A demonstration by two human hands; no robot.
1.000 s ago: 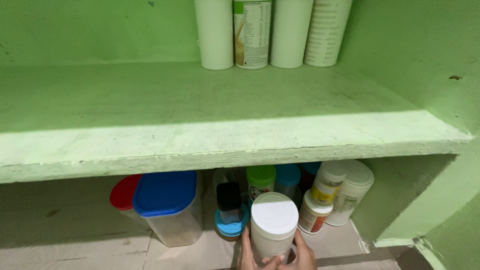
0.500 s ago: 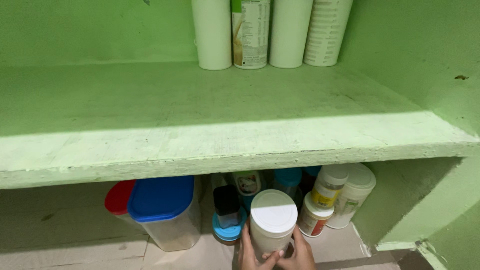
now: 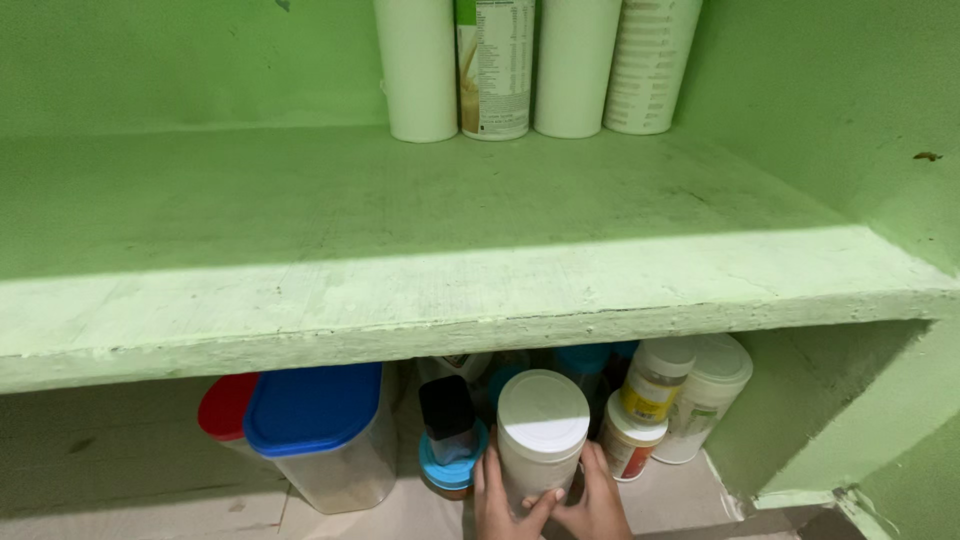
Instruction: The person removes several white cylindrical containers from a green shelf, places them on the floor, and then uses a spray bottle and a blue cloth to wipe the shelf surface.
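Observation:
Both my hands grip a white round canister with a white lid [image 3: 541, 430] at the bottom of the view, just under the front edge of the green shelf. My left hand [image 3: 503, 498] wraps its lower left side; my right hand [image 3: 598, 500] holds its lower right side. The canister stands upright among other jars on the tiled floor level. Left of it is a small jar with a black cap on a blue lid [image 3: 449, 440]. To its right stand a yellow-labelled bottle [image 3: 652, 385] and a red-labelled jar [image 3: 630, 446].
A clear tub with a blue lid [image 3: 320, 430] and a red-lidded container [image 3: 226, 407] sit at the lower left. A white jar [image 3: 708, 393] stands by the right wall. Several tall white canisters [image 3: 495, 65] line the back of the thick green shelf [image 3: 450, 300].
The canister in my hands has moved slightly deeper under the shelf, and the view has shifted a little; my hands keep the same grip.

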